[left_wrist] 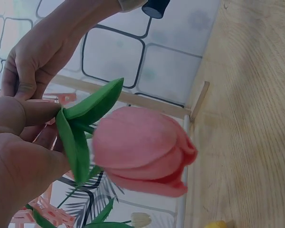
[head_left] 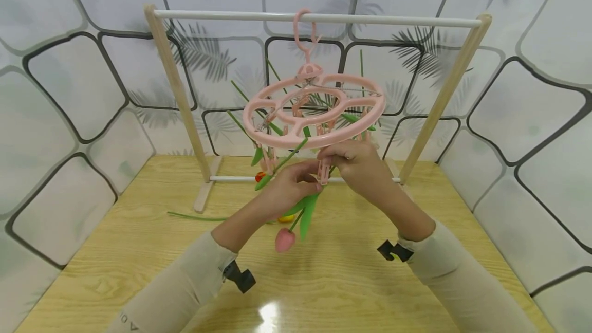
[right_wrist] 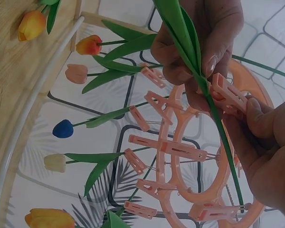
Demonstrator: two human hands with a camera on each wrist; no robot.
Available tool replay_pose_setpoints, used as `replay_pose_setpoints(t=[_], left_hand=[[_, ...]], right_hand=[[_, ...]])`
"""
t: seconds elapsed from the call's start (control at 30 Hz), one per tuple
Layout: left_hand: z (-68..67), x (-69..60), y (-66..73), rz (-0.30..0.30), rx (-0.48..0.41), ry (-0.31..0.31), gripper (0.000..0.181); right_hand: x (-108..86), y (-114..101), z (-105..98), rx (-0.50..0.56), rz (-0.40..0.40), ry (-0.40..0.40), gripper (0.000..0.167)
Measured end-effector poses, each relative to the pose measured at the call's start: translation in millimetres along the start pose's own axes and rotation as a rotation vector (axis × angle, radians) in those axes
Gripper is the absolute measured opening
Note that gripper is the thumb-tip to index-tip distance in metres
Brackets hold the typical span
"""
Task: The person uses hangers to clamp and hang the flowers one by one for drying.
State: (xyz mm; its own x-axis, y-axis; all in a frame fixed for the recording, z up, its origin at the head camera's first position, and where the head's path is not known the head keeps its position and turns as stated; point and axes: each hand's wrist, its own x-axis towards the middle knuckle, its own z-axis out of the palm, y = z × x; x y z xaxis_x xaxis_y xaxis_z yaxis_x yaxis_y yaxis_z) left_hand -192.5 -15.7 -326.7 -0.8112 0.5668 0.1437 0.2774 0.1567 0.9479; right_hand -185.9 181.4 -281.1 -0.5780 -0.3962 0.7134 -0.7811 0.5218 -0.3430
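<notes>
My left hand (head_left: 288, 189) pinches the stem of a pink artificial tulip (head_left: 285, 240), whose bloom points down; the flower (left_wrist: 142, 149) fills the middle of the left wrist view. My right hand (head_left: 363, 171) pinches a pink clothespin (head_left: 324, 171) that hangs from the round pink drying hanger (head_left: 314, 140). In the right wrist view the green stem (right_wrist: 222, 130) passes right beside the clothespin (right_wrist: 228, 94); whether its jaws are around the stem I cannot tell. Other clips hold a blue tulip (right_wrist: 62, 128), a white tulip (right_wrist: 54, 162) and several more.
The hanger's hook (head_left: 304, 30) hangs over the white rod (head_left: 222, 15) of a wooden-sided rack (head_left: 178, 91). On the wooden table (head_left: 139, 271) lies a green stem (head_left: 196, 216); a yellow-orange tulip (right_wrist: 32, 25) lies there too. Patterned panels (head_left: 60, 209) stand around the back and sides.
</notes>
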Motion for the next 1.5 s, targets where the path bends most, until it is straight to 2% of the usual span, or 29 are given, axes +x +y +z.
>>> replay_pose_setpoints(t=[0.17,0.33,0.53,0.73,0.93,1.2,1.5], left_hand=[[2.2,-1.2,-1.3,0.008,-0.003,0.007,0.051],[5.1,-2.1,-2.5,-0.01,-0.019,-0.023,0.051],[5.6,-4.1,-4.9,-0.025,-0.018,-0.028,0.049],[1.6,-10.1,-8.0,-0.056,0.029,-0.046,0.048],[-8.8,-20.4,-16.6,-0.08,0.12,-0.073,0.045],[-13.5,-26.7,-23.9,-0.038,0.164,-0.095,0.044],[-13.1,-17.1,-11.0,-0.005,0.246,-0.098,0.043]], right_hand=[[2.2,0,2,0.011,-0.013,-0.009,0.019],[5.1,1,3,0.017,-0.028,-0.014,0.019],[4.2,0,2,0.015,0.0,-0.013,0.019],[3.1,-2,0,0.009,0.014,-0.02,0.017],[0.5,-4,0,-0.001,0.048,-0.031,0.017],[0.3,-3,-1,-0.001,0.075,-0.046,0.015],[0.4,-3,-3,-0.01,0.088,-0.048,0.014]])
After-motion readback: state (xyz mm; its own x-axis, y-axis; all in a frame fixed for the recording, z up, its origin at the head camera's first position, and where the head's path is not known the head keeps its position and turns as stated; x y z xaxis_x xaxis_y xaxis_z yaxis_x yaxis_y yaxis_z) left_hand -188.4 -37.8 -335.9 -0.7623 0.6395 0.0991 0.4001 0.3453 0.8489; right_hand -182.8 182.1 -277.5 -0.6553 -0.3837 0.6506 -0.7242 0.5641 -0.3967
